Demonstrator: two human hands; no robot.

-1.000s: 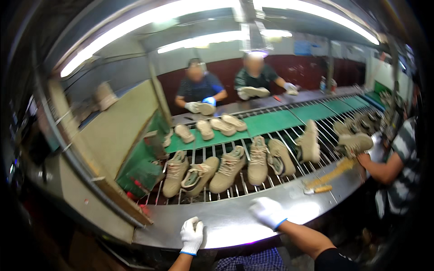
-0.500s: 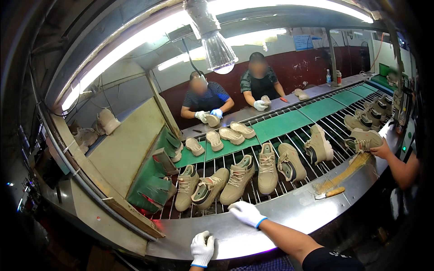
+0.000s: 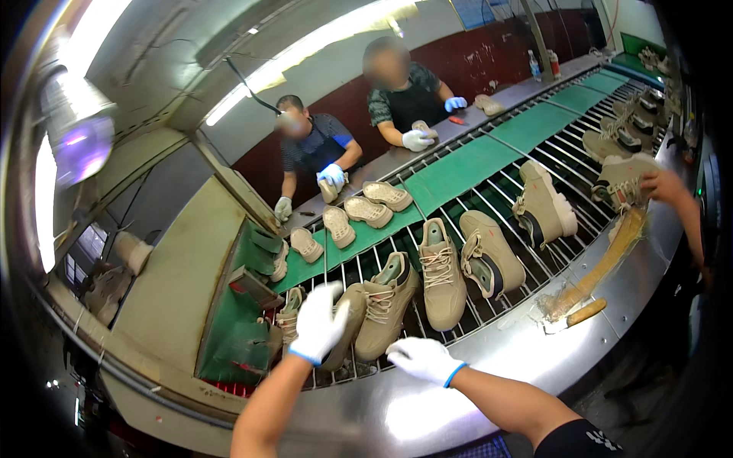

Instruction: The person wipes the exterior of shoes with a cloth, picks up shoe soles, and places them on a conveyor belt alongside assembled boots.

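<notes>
My left hand (image 3: 321,324), in a white glove, is over the nearest row of beige lace-up shoes. Its fingers are apart and partly cover a tilted shoe (image 3: 350,324); whether they touch it I cannot tell. Behind the wrist another shoe (image 3: 288,320) shows only in part. Also gloved in white, my right hand (image 3: 424,360) hovers by the metal edge with fingers stretched out and nothing in them. Closest to it are the toe of an upright shoe (image 3: 388,313) and a second upright shoe (image 3: 443,290).
A shoe on its side (image 3: 492,256) and another (image 3: 544,202) lie on the rod conveyor (image 3: 569,156). Beige soles (image 3: 337,227) rest on green mats (image 3: 450,177). A wooden-handled blade (image 3: 586,313) lies on the metal ledge (image 3: 489,389). Two co-workers sit opposite; another person's hand (image 3: 666,187) holds a shoe at right.
My left hand has risen from the ledge and moved forward over the shoes. My right hand has stayed near the edge. The view has tilted and shifted; a co-worker's hands have moved apart.
</notes>
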